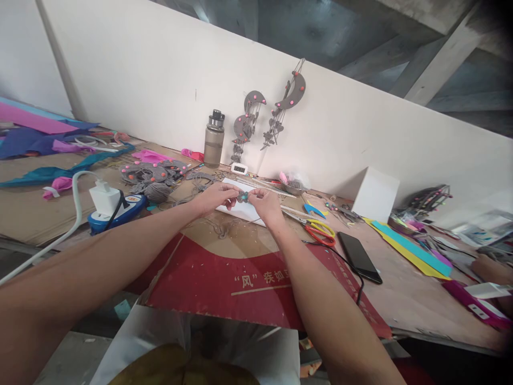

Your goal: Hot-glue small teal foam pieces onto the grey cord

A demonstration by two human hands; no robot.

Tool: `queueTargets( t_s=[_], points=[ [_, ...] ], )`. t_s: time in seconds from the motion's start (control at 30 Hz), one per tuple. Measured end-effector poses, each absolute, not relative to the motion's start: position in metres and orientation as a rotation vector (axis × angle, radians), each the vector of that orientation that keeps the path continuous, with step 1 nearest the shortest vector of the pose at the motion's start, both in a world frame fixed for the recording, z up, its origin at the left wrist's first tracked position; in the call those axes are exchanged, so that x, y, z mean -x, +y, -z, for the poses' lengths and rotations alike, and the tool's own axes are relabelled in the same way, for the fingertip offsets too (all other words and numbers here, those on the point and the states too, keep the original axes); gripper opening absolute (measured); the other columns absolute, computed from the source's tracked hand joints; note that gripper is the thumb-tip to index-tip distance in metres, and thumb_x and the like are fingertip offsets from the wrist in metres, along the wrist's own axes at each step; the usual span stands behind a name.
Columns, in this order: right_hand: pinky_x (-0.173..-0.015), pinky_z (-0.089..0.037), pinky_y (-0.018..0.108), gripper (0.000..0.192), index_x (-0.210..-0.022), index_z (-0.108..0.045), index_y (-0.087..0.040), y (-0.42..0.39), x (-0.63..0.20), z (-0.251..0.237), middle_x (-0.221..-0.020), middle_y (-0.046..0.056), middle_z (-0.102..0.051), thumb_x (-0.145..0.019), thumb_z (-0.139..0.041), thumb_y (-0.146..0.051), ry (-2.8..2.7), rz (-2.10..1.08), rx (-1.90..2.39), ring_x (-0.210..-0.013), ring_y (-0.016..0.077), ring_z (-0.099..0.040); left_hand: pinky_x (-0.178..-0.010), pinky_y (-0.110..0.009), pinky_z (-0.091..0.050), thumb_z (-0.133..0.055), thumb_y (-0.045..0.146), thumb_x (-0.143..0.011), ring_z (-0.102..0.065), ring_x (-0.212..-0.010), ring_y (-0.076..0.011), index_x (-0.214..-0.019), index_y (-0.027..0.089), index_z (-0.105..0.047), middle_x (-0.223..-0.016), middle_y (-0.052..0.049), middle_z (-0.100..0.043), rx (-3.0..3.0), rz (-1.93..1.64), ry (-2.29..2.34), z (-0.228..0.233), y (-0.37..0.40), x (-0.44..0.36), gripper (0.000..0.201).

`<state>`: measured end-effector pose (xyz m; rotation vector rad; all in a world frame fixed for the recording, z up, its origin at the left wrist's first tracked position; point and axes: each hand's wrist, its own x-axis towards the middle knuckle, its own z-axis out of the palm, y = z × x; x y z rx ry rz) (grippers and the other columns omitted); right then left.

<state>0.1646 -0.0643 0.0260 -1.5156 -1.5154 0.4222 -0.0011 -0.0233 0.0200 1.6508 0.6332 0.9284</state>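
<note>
My left hand [217, 195] and my right hand [266, 205] meet over a white sheet [240, 209] on the workbench. Between their fingertips they pinch one small grey-and-teal felt piece [242, 197]. Both arms stretch forward across a red printed cardboard [240, 280] that lies on the bench.
Red and yellow scissors [320, 231] and a black phone [358, 256] on a cable lie right of my hands. Grey felt pieces [154, 179], a charger on a power strip [114, 206], a bottle [214, 140], a white box [374, 195] and coloured felt strips [412, 248] surround them. Another person's hand [495, 270] is at far right.
</note>
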Motion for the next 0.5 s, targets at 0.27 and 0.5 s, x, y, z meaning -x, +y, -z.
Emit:
queueTargets(
  t_s=[0.27,0.5],
  points=[
    [-0.046,-0.023,0.021,0.024,-0.072,-0.066,-0.015,-0.067,-0.161,-0.030,-0.054,-0.006,-0.046,-0.064,-0.056,-0.035,-1.323,-0.656,1.495,-0.047,0.0055,-0.029,-0.047,-0.021,-0.038,-0.056,0.023,-0.073,-0.047,-0.049,-0.0065,-0.064,0.013,-0.058,-0.066,-0.003,-0.057,-1.490,-1.063,0.759,-0.013,-0.016,0.001,0.015],
    [-0.045,-0.024,0.021,0.027,-0.074,-0.066,-0.014,-0.068,-0.159,-0.029,-0.055,-0.005,-0.047,-0.062,-0.059,-0.037,-1.263,-0.730,1.507,-0.047,0.0050,-0.029,-0.039,-0.019,-0.028,-0.046,0.019,-0.077,-0.035,-0.040,-0.0043,-0.057,0.017,-0.042,-0.055,0.003,-0.044,-1.474,-1.127,0.884,-0.006,-0.009,0.002,0.020]
  ],
)
